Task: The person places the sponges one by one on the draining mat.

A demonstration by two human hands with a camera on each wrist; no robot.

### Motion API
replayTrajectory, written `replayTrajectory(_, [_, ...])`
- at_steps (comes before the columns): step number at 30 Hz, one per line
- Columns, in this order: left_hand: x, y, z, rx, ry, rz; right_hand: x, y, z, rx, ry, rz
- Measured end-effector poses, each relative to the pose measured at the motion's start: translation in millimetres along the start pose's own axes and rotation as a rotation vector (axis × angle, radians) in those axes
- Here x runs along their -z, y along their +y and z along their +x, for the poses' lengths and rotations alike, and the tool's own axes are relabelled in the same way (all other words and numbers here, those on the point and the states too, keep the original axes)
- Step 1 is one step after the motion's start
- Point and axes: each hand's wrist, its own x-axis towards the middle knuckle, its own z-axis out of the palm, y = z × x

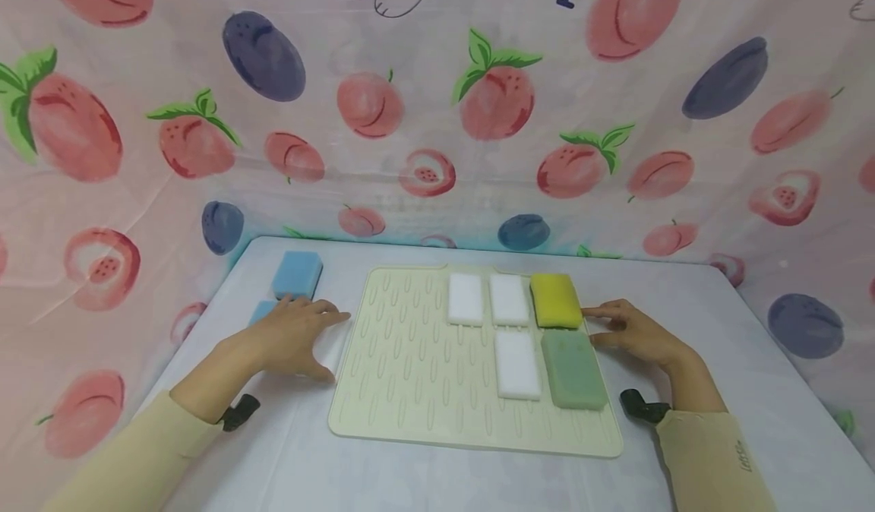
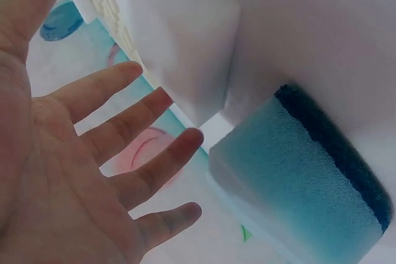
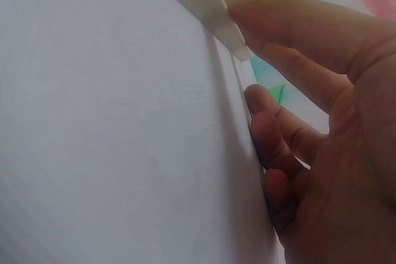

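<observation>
My left hand [image 1: 294,337] hovers with its fingers spread between the blue sponges and the cream ribbed mat [image 1: 410,375]. In the left wrist view its palm and fingers hold nothing. Near its fingertips are a white block [image 2: 179,35] and a blue sponge [image 2: 297,171] with a dark scouring layer. The hand hides that white block in the head view. My right hand [image 1: 636,333] is at the mat's right edge, beside a yellow sponge [image 1: 556,301] and a green sponge [image 1: 574,370]. Its thumb [image 3: 284,23] touches the mat's rim.
Two white blocks [image 1: 466,299] [image 1: 509,299] lie along the mat's far side, and another white block [image 1: 517,365] sits left of the green sponge. One blue sponge [image 1: 298,275] lies at the table's back left; a second [image 1: 261,312] is partly covered. A fruit-print cloth [image 1: 424,102] hangs behind.
</observation>
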Motion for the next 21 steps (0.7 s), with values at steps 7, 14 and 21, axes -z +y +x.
replayTrajectory(7, [-3.8,-2.8,2.7,0.012,-0.020,-0.015,0.3,1.0,0.2,0.008,0.009,0.003])
replayTrajectory(14, [-3.8,-3.6,5.9,0.006,-0.012,-0.011,0.6,2.2,0.5,0.004,0.011,0.011])
replayTrajectory(21, [-0.9,-0.5,6.2,0.014,-0.018,-0.006,0.9,1.8,1.5,0.021,0.013,-0.004])
